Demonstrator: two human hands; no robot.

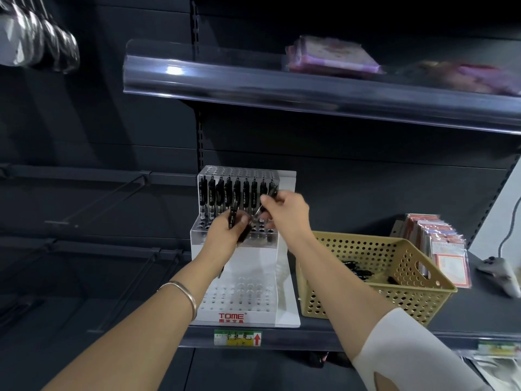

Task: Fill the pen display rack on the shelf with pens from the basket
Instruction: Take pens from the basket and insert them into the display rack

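A white stepped pen display rack [242,294] marked TOME stands on the dark shelf [462,314]. Its top row holds several black pens [225,197] upright; the lower tiers show open holes. My left hand [225,231] grips a bunch of black pens in front of the middle tier. My right hand [284,210] pinches one black pen, tilted, at the right end of the top row. A tan perforated basket [400,283] sits right of the rack with a few black pens [358,270] in it.
Packaged cards [439,246] stand behind the basket at the right. A grey controller [500,273] with a cable lies at the far right. The upper shelf [310,88] carries pink packets. Bare wire hooks project at the left.
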